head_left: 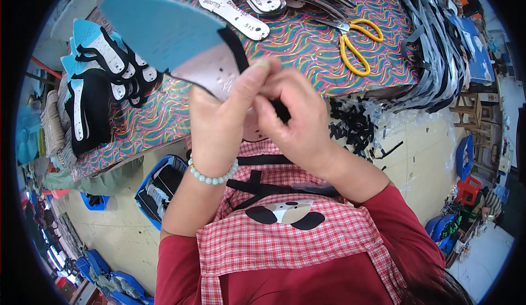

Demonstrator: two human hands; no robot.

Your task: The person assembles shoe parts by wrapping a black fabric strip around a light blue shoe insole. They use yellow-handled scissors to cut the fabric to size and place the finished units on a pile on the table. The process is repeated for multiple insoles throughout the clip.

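Now gripping a blue insole point(164, 31) in the left hand point(219, 124), raised above the swirly table point(307, 47), right hand point(298, 118) pinching its black strap point(236, 50), yellow scissors point(356, 44) lying farther back on that table.

Both forearms rise from the lower edge and converge at mid-frame. The left hand point(219, 121) is held upright, palm turned toward the right hand, thumb extended upward and pressed against the right hand's fingertips; its wrist carries a pale bead bracelet. The right hand point(293, 121) lies just beside it, touching, back toward the camera, fingers curled inward and pinched closed at the point of contact. Both elbows are bent, with red sleeves covering the upper arms.
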